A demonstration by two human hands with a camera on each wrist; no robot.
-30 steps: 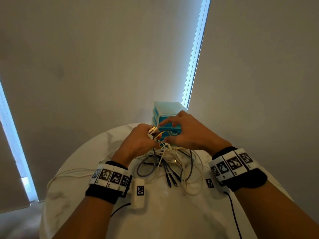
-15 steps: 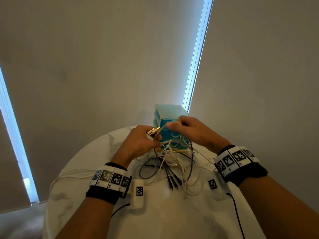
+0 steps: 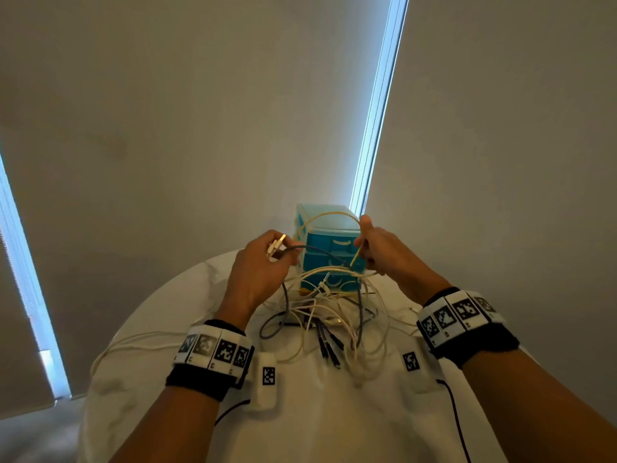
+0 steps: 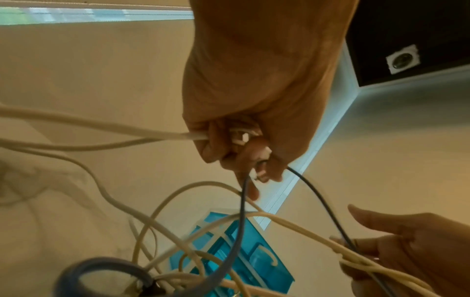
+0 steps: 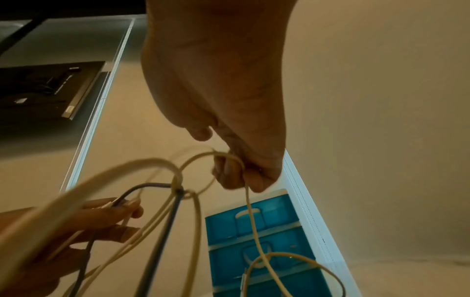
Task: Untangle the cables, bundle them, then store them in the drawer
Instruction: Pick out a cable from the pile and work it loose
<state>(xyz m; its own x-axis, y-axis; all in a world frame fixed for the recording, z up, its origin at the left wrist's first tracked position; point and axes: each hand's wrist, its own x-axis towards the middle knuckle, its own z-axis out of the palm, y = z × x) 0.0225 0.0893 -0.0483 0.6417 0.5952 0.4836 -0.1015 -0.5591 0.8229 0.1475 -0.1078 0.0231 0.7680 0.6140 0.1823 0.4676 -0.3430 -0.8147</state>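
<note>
A tangle of white and dark grey cables (image 3: 329, 315) lies on the round white table (image 3: 320, 412) in front of a blue drawer unit (image 3: 329, 248). My left hand (image 3: 267, 262) is raised above the pile and grips several cable plugs (image 3: 275, 246), white ones and a dark cable (image 4: 242, 201). My right hand (image 3: 377, 252) is lifted to the right of it and pinches a cream cable (image 5: 251, 213) that arcs over the drawer unit's top (image 3: 327, 217) towards the left hand. In the wrist views the drawer unit (image 4: 244, 253) (image 5: 257, 241) shows shut drawers with white handles.
Black connector ends (image 3: 329, 349) stick out of the pile towards me. A white cable (image 3: 140, 342) trails left over the table edge. Two small white tagged blocks (image 3: 267, 379) (image 3: 412, 365) sit below my wrists. Grey blinds stand behind the table.
Both hands have risen and moved apart; the right hand drew the cream cable up and right, so it now loops over the drawer unit.
</note>
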